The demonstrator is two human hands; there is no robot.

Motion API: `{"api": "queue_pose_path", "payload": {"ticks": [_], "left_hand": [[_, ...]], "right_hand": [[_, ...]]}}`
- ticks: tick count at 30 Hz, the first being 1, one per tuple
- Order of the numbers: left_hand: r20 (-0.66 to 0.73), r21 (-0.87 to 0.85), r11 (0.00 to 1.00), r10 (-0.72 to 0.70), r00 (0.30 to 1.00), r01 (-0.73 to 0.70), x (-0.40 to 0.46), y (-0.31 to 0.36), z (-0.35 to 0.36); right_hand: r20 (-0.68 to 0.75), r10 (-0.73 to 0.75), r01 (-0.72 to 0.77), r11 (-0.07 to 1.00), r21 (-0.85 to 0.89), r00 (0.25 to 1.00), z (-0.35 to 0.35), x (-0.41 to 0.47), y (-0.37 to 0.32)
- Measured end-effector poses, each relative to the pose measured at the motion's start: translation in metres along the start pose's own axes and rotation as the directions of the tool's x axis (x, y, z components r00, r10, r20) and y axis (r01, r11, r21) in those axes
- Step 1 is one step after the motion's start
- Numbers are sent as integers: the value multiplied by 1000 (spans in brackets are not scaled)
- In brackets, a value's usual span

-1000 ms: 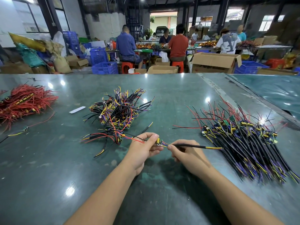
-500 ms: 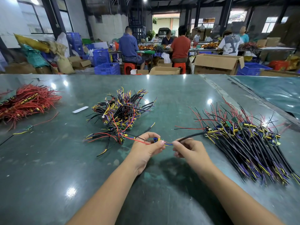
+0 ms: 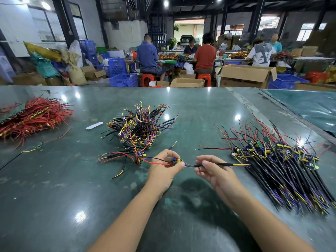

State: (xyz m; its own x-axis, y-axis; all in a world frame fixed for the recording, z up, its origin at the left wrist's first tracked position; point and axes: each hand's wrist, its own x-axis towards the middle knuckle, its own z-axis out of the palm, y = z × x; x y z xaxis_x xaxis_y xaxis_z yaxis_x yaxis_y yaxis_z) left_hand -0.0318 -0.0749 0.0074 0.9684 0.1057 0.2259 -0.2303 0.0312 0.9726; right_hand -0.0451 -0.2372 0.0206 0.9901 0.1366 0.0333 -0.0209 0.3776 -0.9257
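- Two bare forearms reach in from the near edge over a green table (image 3: 54,206).
- The left hand (image 3: 164,169) is just above the table's middle. Its fingers are curled, and thumb and fingertips pinch a small module (image 3: 177,160).
- The right hand (image 3: 212,172) is just right of it. Thumb and forefinger are clamped on the black cable (image 3: 224,164) that leaves the module, and the other fingers curl loosely beneath.
- Short purple and blue leads sag between the two hands. The cable's yellow end points right and reaches the edge of the right heap (image 3: 291,171).
- The right heap is many black cables lying side by side, with modules and red leads at their far ends.
- A red lead (image 3: 156,163) runs left from the module towards a small bundle (image 3: 125,158) just left of the left hand.
- Farther off, at the table's middle, sits a tangled heap (image 3: 140,126) of black, yellow, purple and red wires.
- A white strip (image 3: 94,125) lies just left of it.
- A loose wire (image 3: 36,146) with a tiny board lies at the left.
- A red heap (image 3: 32,119) lies at the far left.
- Beyond the table are cardboard boxes (image 3: 245,75) and blue crates (image 3: 123,80).
- People (image 3: 205,55) sit there on red stools (image 3: 148,79) at benches.
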Motion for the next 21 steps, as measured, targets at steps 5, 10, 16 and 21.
{"api": "queue_pose_path", "payload": {"ticks": [5,10,16,21], "left_hand": [[-8,-215,974,-81,997,77,-1,4,2],[59,-491,852,-172,983,178,-2,9,9],[54,-447,887,-104,993,118,-4,10,8],[52,-419,902,-86,995,100,-5,13,10]], "right_hand": [[-134,46,-22,985,174,990,-5,8,0],[-160,41,6,960,279,986,-5,11,1],[-210,57,28,924,381,976,-7,14,-1],[-298,110,23,911,411,948,-13,17,-5]]}}
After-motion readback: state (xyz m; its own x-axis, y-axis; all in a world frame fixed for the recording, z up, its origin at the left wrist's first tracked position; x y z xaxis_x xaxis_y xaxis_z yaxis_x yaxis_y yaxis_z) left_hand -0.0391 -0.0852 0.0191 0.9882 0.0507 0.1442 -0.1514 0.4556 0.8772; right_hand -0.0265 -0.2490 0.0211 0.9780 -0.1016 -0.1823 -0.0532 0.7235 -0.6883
